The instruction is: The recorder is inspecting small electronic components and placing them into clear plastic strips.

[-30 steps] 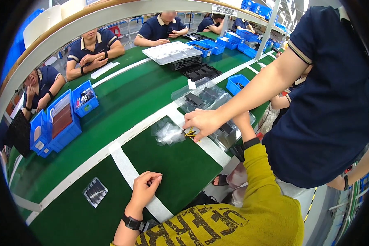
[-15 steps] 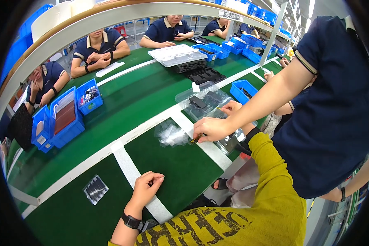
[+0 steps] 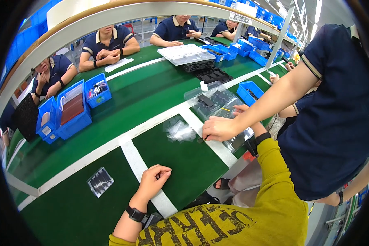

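Note:
My left hand (image 3: 153, 180), with a dark watch at its wrist, rests on the green mat near a white tape strip. Its fingers are curled in, with nothing visible in them. My right hand (image 3: 241, 110) is at the clear plastic tray (image 3: 215, 110), partly hidden behind a co-worker's forearm. Its visible fingers are stretched out, just apart from a thin yellow stick (image 3: 225, 109) on the tray. A dark flat piece (image 3: 205, 100) lies in the tray too. The co-worker's hand (image 3: 219, 129) reaches over the pile of clear plastic film pieces (image 3: 179, 130), a small dark thing at its fingertips.
A clear sheet with dark strips (image 3: 100, 182) lies left of my left hand. Blue bins (image 3: 73, 117) stand at the far left, another blue bin (image 3: 250, 92) beyond the tray. Stacked black trays (image 3: 199, 66) sit farther back. A co-worker (image 3: 320, 123) stands close on my right.
The view has shifted, moving the scene rightward. My right hand has drawn back slightly from the yellow stick, which stays on the tray. My left hand stays curled on the mat.

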Motion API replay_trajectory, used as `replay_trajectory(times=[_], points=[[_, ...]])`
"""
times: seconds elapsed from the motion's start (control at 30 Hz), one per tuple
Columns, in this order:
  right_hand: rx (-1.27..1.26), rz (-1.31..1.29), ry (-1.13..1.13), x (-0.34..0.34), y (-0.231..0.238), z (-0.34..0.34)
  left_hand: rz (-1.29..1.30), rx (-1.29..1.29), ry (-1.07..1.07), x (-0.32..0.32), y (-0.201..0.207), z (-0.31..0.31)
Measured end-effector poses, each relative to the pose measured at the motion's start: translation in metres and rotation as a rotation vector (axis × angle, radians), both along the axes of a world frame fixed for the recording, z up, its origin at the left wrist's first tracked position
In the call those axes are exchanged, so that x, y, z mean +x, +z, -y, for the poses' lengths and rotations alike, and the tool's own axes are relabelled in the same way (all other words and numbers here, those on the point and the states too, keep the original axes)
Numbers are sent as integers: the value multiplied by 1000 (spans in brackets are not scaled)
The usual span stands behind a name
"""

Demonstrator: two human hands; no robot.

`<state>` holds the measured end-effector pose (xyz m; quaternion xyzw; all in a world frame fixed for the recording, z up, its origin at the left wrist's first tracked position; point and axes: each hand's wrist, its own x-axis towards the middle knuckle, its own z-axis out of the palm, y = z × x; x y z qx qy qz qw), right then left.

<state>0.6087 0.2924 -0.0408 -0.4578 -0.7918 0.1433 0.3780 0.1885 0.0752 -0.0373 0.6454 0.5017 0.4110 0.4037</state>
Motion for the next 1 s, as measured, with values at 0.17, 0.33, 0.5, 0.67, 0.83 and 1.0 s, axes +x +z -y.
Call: replay_trajectory(times=[0.17,0.33,0.5,0.67,0.83,1.0], points=[[127,-89,-319,6,11,52,46,27,19,-2,0,0],[-16,-386,-666,-13,18,137,121,-2,61,-2,-4,-1],[266,-586,-488,-110,68,190,229,-50,98,-5,-9,-4],[235,-528,76,-200,99,172,250,55,207,-21,6,2],[-291,-398,509,-303,64,159,45,233,512,-78,18,10],[-441,-308,607,-340,28,149,181,307,842,-160,12,45]])
